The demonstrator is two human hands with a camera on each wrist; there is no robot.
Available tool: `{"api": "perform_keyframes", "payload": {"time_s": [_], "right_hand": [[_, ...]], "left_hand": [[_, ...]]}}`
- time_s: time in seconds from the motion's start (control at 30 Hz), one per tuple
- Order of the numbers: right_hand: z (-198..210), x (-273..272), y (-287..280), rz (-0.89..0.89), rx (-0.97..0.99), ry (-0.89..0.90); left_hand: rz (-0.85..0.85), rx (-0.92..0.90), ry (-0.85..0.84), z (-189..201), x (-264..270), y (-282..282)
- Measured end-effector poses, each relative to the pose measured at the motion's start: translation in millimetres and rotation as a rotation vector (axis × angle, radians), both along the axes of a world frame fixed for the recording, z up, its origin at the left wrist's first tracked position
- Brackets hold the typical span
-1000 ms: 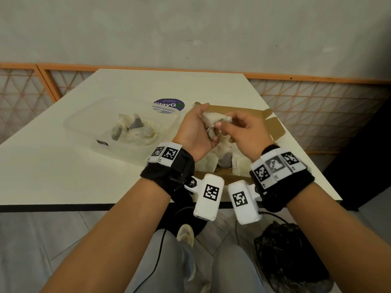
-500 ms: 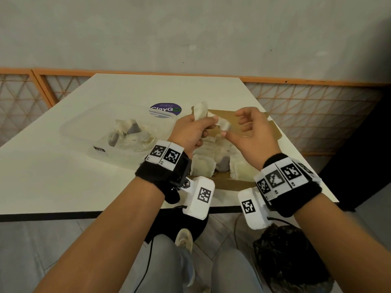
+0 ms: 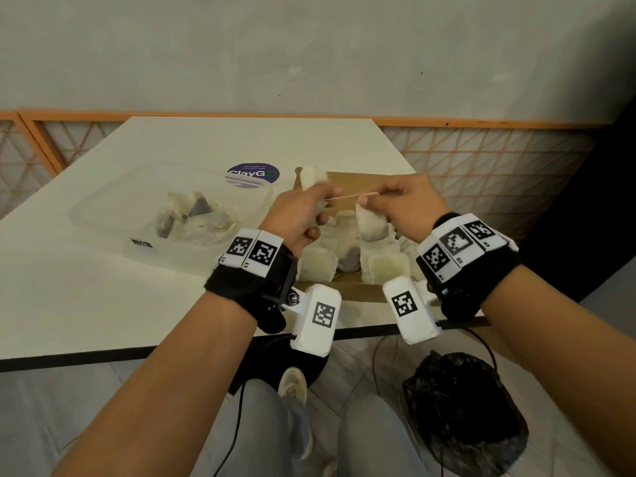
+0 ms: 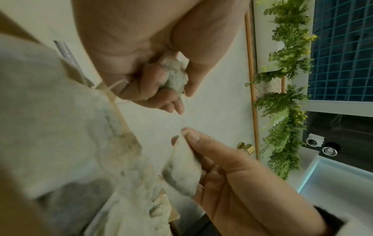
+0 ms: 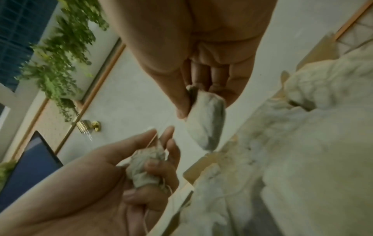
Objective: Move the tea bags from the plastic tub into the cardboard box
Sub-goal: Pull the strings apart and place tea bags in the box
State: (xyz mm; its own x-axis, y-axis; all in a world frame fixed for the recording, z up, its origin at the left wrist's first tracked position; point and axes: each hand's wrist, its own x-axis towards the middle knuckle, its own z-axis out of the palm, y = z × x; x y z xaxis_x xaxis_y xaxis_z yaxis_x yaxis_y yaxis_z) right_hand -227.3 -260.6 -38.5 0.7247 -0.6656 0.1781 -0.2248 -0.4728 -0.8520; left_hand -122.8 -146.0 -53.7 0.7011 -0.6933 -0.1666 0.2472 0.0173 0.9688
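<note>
Above the open cardboard box [image 3: 351, 293], both hands hold tea bags joined by a taut string [image 3: 347, 196]. My left hand [image 3: 303, 215] grips a crumpled white tea bag [image 3: 311, 179] in its curled fingers; the same bag [image 4: 174, 75] shows in the left wrist view. My right hand [image 3: 402, 204] pinches a second tea bag [image 3: 370, 223] by its top, and that bag [image 5: 206, 121] hangs down over the box. Several tea bags [image 3: 318, 265] fill the box. The clear plastic tub [image 3: 103, 215] at the left holds several more tea bags [image 3: 192, 216].
The white table [image 3: 86, 304] ends in a dark front edge just before my wrists. A purple round sticker [image 3: 253, 173] lies behind the tub. A black bag [image 3: 461, 414] sits on the floor under the table's right side. An orange lattice fence [image 3: 481, 163] runs behind.
My hands have drawn apart over the box. The two tangled tea bags have separated, with the string now stretched between them; the right hand's bag has dropped lower.
</note>
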Motion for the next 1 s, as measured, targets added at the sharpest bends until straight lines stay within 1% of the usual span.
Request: {"api": "perform_keyframes", "payload": {"time_s": [0.03,0.1,0.2,0.3,0.37,0.47,0.57,0.63,0.73,0.8,0.87,0.93,1.0], "right_hand": [[-1.6,-1.1,-1.3,0.018,0.008,0.048],[-1.6,-4.6,-2.7,0.051,-0.040,0.169],[7.2,-8.4,-4.0,0.105,-0.092,0.282],[20.8,-10.1,0.8,0.247,-0.091,0.409],[26.3,-9.1,4.4,0.309,-0.111,0.468],[21.3,-1.3,8.0,0.329,-0.154,0.550],[4.8,11.3,7.1,0.281,-0.294,0.645],[-3.1,18.8,7.2,0.248,-0.300,0.628],[-7.6,26.1,5.0,0.224,-0.236,0.587],[-9.7,28.4,1.8,0.205,-0.247,0.586],[-8.4,28.2,-1.3,0.135,-0.302,0.550],[-2.0,25.3,0.0,0.047,-0.334,0.398],[6.6,20.2,7.3,0.049,-0.267,0.212]], "left_hand": [[0.018,-0.001,0.020,-3.7,1.9,2.3],[0.026,-0.004,0.061,-11.3,5.1,5.5],[0.020,-0.024,0.094,-16.4,8.8,8.5],[0.010,-0.034,0.086,-17.3,11.1,10.1],[0.004,-0.037,0.074,-18.1,11.7,10.0],[-0.001,-0.052,0.068,-19.8,11.4,9.6],[-0.007,-0.057,0.055,-20.9,12.2,9.8],[-0.010,-0.065,0.061,-21.7,13.2,10.2],[-0.020,-0.094,0.106,-20.7,14.0,10.7],[-0.038,-0.121,0.180,-19.1,14.0,10.7],[-0.071,-0.157,0.307,-16.7,13.4,12.3],[-0.104,-0.216,0.467,-14.4,14.4,14.5],[-0.120,-0.271,0.593,-13.5,17.0,15.4]]}}
